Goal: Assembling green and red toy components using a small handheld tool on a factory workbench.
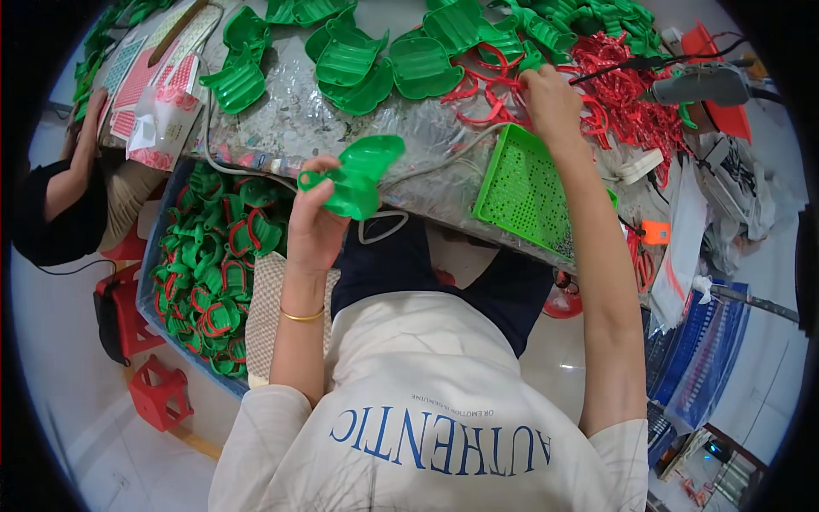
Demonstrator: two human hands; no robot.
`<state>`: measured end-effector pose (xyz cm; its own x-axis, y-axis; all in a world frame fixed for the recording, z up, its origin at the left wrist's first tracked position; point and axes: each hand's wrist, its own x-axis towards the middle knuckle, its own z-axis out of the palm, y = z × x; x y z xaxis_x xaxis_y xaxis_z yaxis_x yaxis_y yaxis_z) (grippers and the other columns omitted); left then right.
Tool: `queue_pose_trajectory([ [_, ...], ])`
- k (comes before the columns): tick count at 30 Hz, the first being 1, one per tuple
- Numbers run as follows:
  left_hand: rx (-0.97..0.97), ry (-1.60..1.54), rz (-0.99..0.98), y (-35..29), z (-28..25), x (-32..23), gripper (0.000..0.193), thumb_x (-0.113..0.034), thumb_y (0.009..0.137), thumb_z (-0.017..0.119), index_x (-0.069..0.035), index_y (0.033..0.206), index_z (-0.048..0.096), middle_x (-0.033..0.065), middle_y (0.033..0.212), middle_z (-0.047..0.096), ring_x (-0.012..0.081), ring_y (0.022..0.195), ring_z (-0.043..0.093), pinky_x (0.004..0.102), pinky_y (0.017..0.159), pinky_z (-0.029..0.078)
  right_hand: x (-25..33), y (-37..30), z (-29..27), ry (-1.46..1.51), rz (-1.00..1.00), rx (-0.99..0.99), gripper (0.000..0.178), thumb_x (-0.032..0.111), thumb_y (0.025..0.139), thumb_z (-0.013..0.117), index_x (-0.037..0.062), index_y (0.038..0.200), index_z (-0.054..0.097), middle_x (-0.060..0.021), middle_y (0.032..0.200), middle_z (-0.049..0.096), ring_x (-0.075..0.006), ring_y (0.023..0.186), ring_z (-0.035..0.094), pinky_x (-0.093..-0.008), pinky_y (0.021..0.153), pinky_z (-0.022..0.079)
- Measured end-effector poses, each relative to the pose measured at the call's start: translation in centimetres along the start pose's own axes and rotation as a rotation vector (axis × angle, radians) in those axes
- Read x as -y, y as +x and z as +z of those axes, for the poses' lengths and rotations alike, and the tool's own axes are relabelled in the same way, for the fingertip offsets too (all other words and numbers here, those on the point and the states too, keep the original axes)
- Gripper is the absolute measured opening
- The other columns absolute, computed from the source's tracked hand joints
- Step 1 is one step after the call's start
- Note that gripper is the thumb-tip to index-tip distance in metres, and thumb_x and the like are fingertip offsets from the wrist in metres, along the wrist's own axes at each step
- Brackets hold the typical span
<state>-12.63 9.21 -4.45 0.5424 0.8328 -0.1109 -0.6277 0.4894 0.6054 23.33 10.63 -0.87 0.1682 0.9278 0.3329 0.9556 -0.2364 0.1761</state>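
Note:
My left hand (314, 213) is closed round the edge of a bright green plastic shell (358, 181), curved in two lobes with a small ring at one end, and holds it up over the table's near edge. At the far right of the table my right hand (553, 104) reaches among red curved plastic strips (488, 96), its fingers pinched together. A small green plastic part (531, 56) shows just beyond the fingertips; whether they grip it or a red strip is hidden. Several ribbed green shells (348, 58) lie in groups across the far side of the table.
A perforated green basket (525, 192) with small dark bits sits at the table edge under my right forearm. A tangled red heap (618, 72) and a grey device (695, 87) with cables stand right. A blue-lined bin (213, 273) of green-and-red pieces is left, near another person's arm (78, 162).

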Motion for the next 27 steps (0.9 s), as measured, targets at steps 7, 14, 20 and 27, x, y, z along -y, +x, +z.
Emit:
queue_pose_trajectory([
  [7, 0.012, 0.096, 0.004, 1.2, 2.5, 0.5, 0.073, -0.002, 0.077, 0.055, -0.007, 0.144, 0.025, 0.0144, 0.127, 0.051, 0.0291, 0.112, 0.056, 0.0418, 0.093, 0.048, 0.1, 1.5, -3.3, 0.077, -0.122, -0.529, 0.017, 0.011, 0.080, 0.064, 0.0156, 0.096, 0.068, -0.0047, 0.082, 0.058, -0.0217, 0.072, 0.060, -0.0343, 0.065, 0.050],
  [14, 0.027, 0.005, -0.147, 0.7, 3.4, 2.8, 0.080, -0.003, 0.077, 0.060, -0.012, 0.146, 0.021, 0.0127, 0.130, 0.050, 0.0282, 0.113, 0.056, 0.0410, 0.094, 0.047, 9.1, -3.0, -11.5, 1.433, 0.248, -0.161, 0.015, 0.009, 0.084, 0.064, 0.0082, 0.098, 0.067, -0.0040, 0.088, 0.061, -0.0140, 0.079, 0.062, -0.0247, 0.069, 0.048],
  [20, 0.114, -0.127, -0.158, 0.8, 6.1, 3.6, 0.074, -0.016, 0.084, 0.060, -0.018, 0.146, 0.021, 0.0104, 0.140, 0.037, 0.0274, 0.123, 0.046, 0.0503, 0.095, 0.045, 10.5, -6.9, -9.5, 0.938, -0.052, -0.195, 0.020, 0.003, 0.079, 0.067, 0.0053, 0.099, 0.065, -0.0072, 0.093, 0.062, -0.0178, 0.079, 0.063, -0.0273, 0.069, 0.049],
  [27, -0.045, -0.630, -0.456, 0.7, 5.7, 6.0, 0.058, -0.036, 0.089, 0.055, -0.007, 0.136, 0.038, 0.0154, 0.135, 0.045, 0.0324, 0.123, 0.045, 0.0517, 0.104, 0.035, 8.8, -8.2, -10.6, 0.684, -0.230, -0.139, 0.025, 0.003, 0.078, 0.064, 0.0077, 0.103, 0.064, -0.0083, 0.103, 0.060, -0.0261, 0.096, 0.058, -0.0357, 0.082, 0.045],
])
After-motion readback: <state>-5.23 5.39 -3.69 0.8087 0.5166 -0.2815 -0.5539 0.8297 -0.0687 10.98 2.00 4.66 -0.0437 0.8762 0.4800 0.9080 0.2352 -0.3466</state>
